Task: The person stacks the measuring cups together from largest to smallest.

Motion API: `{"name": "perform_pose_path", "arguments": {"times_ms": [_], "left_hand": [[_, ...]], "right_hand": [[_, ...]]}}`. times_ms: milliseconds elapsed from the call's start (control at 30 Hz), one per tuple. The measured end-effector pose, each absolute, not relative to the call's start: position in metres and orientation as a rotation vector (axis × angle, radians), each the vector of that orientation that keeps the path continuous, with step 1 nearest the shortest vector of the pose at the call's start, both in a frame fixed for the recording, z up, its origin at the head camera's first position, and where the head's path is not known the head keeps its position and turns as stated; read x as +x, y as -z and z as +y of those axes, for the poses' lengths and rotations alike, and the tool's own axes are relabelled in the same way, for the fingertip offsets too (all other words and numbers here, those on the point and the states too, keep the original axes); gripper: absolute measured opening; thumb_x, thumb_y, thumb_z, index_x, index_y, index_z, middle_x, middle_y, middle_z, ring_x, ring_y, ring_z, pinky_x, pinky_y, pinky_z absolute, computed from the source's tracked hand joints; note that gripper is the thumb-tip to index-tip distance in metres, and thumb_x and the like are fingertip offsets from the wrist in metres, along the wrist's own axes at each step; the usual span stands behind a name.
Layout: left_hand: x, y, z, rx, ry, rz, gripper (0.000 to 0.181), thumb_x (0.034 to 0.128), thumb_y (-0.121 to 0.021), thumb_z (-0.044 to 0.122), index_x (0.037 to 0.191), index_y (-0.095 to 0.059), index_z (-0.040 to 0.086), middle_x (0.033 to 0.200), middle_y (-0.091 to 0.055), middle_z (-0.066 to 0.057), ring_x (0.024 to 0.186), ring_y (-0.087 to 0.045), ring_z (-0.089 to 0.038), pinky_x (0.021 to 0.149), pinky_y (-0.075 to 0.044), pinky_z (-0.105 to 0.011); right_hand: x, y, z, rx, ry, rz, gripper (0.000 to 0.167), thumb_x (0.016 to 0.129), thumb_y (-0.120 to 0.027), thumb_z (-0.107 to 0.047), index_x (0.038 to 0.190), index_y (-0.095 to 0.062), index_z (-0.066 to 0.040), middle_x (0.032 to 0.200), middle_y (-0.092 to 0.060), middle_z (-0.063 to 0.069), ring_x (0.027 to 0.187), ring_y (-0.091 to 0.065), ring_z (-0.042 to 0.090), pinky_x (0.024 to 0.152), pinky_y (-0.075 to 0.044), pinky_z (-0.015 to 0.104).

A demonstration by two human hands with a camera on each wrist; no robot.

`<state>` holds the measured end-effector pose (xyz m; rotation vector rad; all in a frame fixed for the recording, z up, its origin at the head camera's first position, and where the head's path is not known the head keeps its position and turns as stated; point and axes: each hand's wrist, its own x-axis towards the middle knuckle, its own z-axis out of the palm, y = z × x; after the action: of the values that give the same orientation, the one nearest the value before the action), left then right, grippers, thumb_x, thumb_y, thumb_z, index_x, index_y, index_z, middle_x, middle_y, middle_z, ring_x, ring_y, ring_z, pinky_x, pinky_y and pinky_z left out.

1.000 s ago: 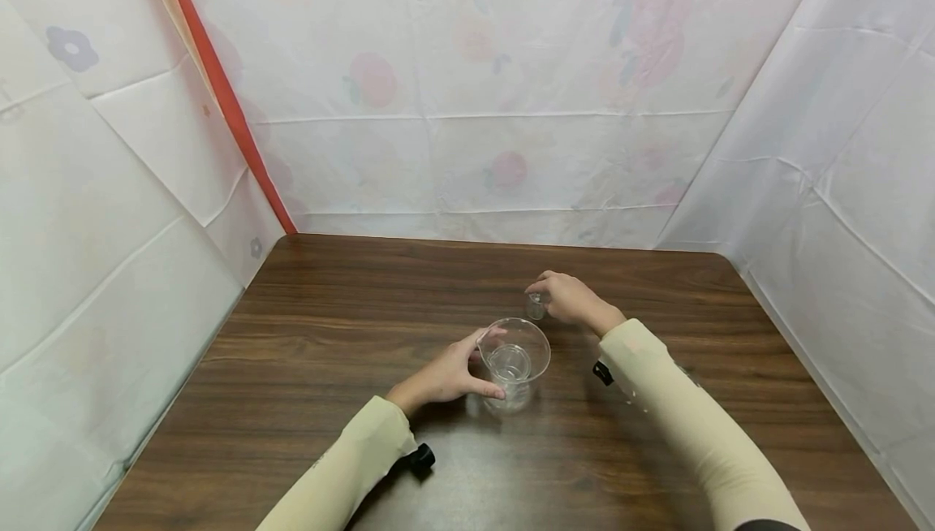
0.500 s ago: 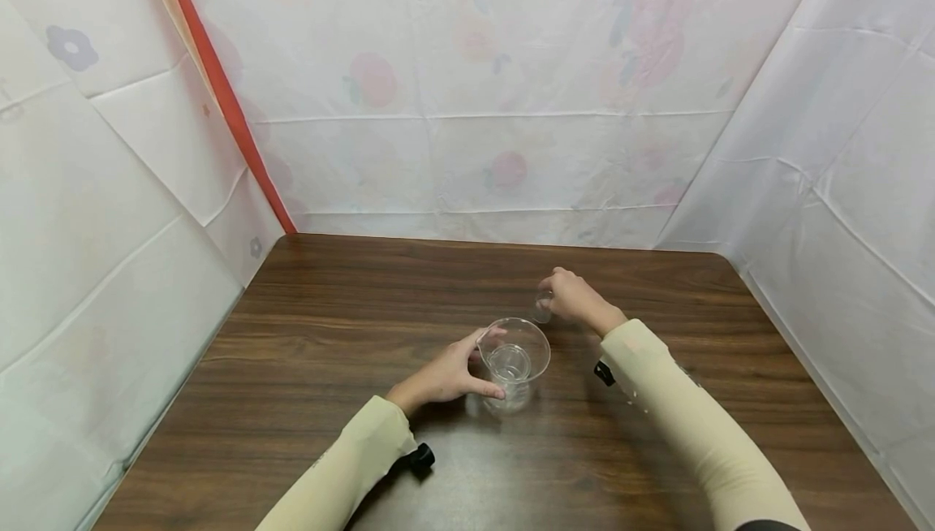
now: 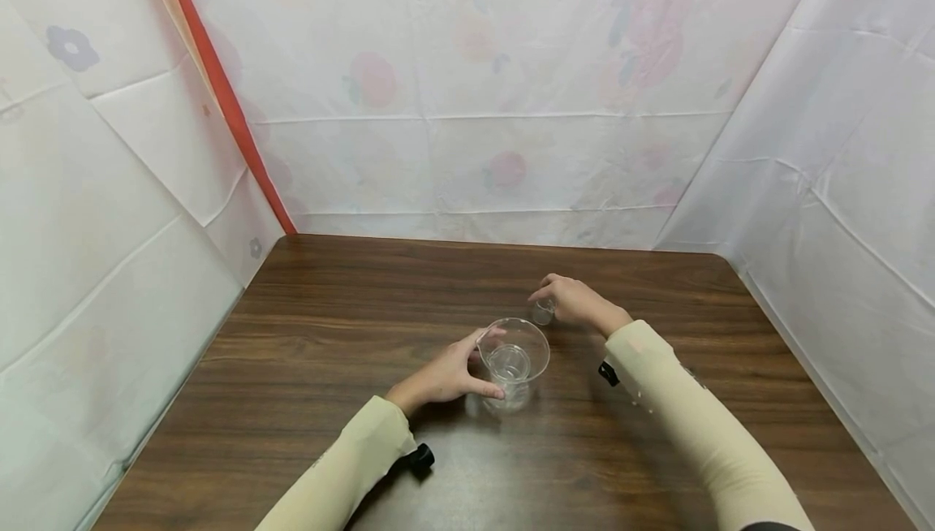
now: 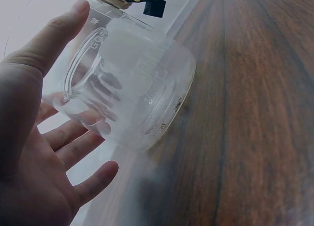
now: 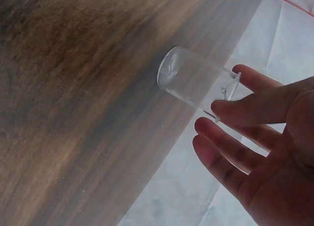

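Nearest, the large beaker (image 3: pixel 515 391) is stood upright near the middle of the tabletop (image 3: pixel 351 295), and what looks like an inner beaker (image 3: pixel 509 362) is contained in it; that nesting is judged to be done. The large beaker is steadied by the left hand (image 3: pixel 447 373), whose fingers are curved loosely around its left side, with the thumb laid on the near side and the little finger held off the glass. The left forearm, covered by a pale sleeve (image 3: pixel 365 443), is angled in from the lower left. Farther off, the small beaker (image 3: pixel 543 313) is held apart from the nested pair, just beyond the large rim, so the work is judged to be only partly finished, with this piece left to be dealt with. Its rim is pinched between the right hand's (image 3: pixel 577 301) thumb and fingers, while two other fingers are left free of it. The right hand is stretched forward, fingertips directed downward; whether the base is rested on the tabletop cannot be told. Beyond, the tabletop is backed by patterned white cloth (image 3: pixel 438 161).
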<state>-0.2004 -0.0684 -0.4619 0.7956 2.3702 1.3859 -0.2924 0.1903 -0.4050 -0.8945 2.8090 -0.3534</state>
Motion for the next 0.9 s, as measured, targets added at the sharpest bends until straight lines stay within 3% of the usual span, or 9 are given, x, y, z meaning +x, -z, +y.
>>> {"name": "perform_pose_path", "arguments": {"times_ms": [233,433,633,733,900], "left_hand": [[-0.2003,0.4622,-0.0679,0.803,-1.391,2.37,0.086,0.0742,-0.085,0.031,0.146,-0.039,0.026,0.14,-0.054,-0.004,0.122,-0.058,-0.028,0.106,-0.043,-0.044],[-0.2004,0.4614,-0.0683,0.803,-1.388,2.374,0.086,0.0736,-0.086,0.033,0.145,-0.039,0.027,0.139,-0.056,-0.003,0.12,-0.059,-0.03,0.106,-0.043,-0.044],[-0.2002,0.4622,-0.0685,0.796,-1.379,2.382,0.086,0.0729,-0.086,0.036,0.145,-0.039,0.028,0.139,-0.055,-0.003,0.119,-0.059,-0.029,0.106,-0.043,-0.044],[-0.2001,0.4623,-0.0686,0.793,-1.384,2.379,0.086,0.0727,-0.086,0.035,0.145,-0.039,0.029,0.139,-0.055,-0.003,0.119,-0.059,-0.03,0.106,-0.043,-0.045],[-0.2007,0.4634,-0.069,0.795,-1.388,2.376,0.087,0.0729,-0.086,0.035,0.146,-0.039,0.026,0.139,-0.055,-0.003,0.119,-0.059,-0.03,0.105,-0.043,-0.045]], "right_hand": [[-0.2916,0.4062,0.1906,-0.832,0.376,2.836,0.054,0.076,-0.05,0.016,0.122,-0.068,-0.007,0.115,-0.062,0.015,0.103,-0.061,0.032,0.085,-0.051,0.043],[-0.2926,0.4036,0.1891,-0.727,0.358,2.834,0.038,0.083,-0.069,-0.002,0.121,-0.067,-0.004,0.118,-0.06,0.02,0.107,-0.06,0.037,0.09,-0.05,0.048],[-0.2921,0.4037,0.1893,-0.703,0.36,2.857,0.035,0.08,-0.077,-0.011,0.112,-0.069,-0.001,0.11,-0.06,0.018,0.1,-0.061,0.034,0.09,-0.05,0.048],[-0.292,0.4044,0.1898,-0.677,0.391,2.854,0.037,0.078,-0.079,-0.013,0.113,-0.07,-0.002,0.11,-0.06,0.016,0.099,-0.06,0.032,0.09,-0.05,0.047],[-0.291,0.4029,0.1901,-0.645,0.418,2.83,0.051,0.079,-0.078,-0.011,0.127,-0.063,-0.002,0.117,-0.057,0.017,0.098,-0.059,0.029,0.088,-0.05,0.046]]}}
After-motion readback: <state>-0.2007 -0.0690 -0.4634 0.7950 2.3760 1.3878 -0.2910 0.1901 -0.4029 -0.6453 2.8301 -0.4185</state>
